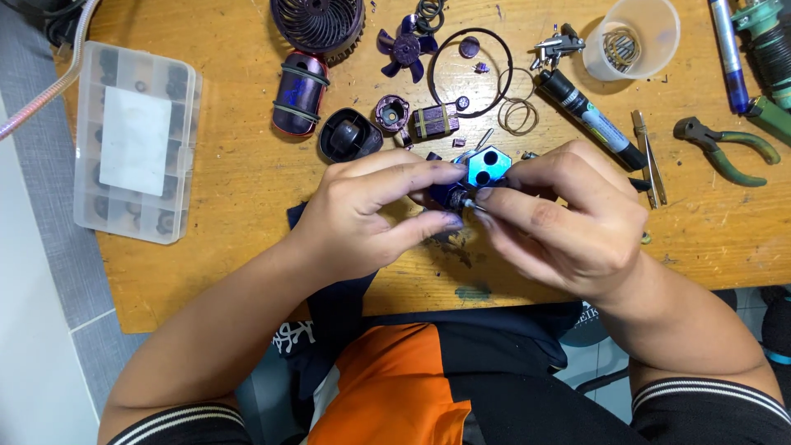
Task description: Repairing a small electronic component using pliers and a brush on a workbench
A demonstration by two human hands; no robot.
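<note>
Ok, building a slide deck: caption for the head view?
Both hands, left hand and right hand, grip a small blue hexagonal part above a parts-strewn wooden table.

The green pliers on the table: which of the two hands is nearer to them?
The right hand. The green pliers lie further right of it on the wooden table, apart from it. The left hand is beyond the right hand, much farther away.

Head-worn view, steeply down, close.
</note>
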